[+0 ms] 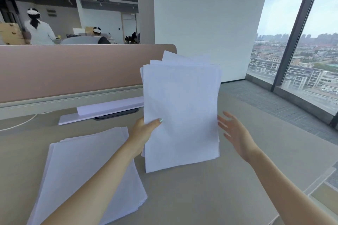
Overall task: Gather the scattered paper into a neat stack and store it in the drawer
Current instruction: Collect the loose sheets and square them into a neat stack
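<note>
On the tabletop (201, 197), your left hand (141, 133) is pinching an upright sheaf of paper (181, 115), long axis vertical, bottom edge touching down; your right hand (236, 135) is hovering beside it, fingers spread, holding nothing.

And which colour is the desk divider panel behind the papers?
The divider panel is dusty pink, seen in the head view.

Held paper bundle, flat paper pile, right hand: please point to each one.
held paper bundle (181, 115), head view, middle of front sheet.
flat paper pile (76, 166), head view, bare top sheet.
right hand (235, 133), head view, palm.

Pinkish desk divider (73, 71), white pillar (204, 14), tall window (311, 51) showing hazy city, perhaps overcast.
</note>
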Demonstrator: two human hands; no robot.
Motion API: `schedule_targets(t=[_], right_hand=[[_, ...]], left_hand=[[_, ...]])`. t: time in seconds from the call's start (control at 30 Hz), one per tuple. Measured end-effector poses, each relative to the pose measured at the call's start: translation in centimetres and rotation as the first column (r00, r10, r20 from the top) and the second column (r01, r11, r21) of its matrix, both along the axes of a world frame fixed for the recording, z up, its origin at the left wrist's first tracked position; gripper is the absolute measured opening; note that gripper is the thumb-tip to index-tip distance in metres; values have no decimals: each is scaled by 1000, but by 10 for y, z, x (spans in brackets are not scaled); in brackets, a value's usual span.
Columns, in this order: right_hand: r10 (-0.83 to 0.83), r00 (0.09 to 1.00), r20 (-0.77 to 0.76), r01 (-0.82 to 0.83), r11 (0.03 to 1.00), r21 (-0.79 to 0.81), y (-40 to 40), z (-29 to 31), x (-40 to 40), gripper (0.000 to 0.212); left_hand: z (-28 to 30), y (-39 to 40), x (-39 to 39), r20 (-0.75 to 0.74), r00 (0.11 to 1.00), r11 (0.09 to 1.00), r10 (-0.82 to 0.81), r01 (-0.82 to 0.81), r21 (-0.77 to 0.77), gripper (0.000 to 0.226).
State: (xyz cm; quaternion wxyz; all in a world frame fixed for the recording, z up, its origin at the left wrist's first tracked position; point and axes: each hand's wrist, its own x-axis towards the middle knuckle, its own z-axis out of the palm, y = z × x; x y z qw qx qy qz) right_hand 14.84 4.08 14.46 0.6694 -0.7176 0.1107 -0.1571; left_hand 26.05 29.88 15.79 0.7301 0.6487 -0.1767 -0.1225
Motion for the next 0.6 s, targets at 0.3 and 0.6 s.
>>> schedule_targets(t=[0.3, 0.6], right_hand=[[-129, 967, 218, 129, 992, 17, 21, 37, 21, 15], [-117, 964, 239, 112, 993, 34, 47, 48, 22, 14]], left_hand=[[26, -14, -8, 65, 993, 976, 101, -86, -202, 14], [51, -9, -19, 269, 948, 969, 173, -115, -216, 55]])
